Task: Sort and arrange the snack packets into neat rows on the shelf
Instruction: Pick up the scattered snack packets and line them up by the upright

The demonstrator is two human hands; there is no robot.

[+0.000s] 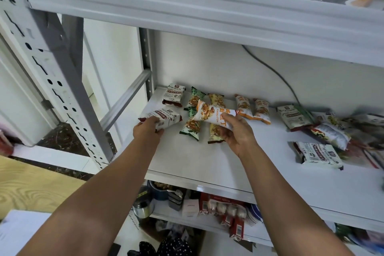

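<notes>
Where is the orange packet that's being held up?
Head view: the right hand holds the orange packet over the green packets, left of centre on the shelf, right of the maroon packet in the left hand.

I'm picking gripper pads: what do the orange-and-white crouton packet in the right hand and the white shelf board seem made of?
Orange-and-white crouton packet: thin printed plastic film, probably, faintly glossy; it puffs and creases, with crimped ends. White shelf board: likely painted sheet metal, smooth satin, judging by its folded front lip; coated board is possible.
</notes>
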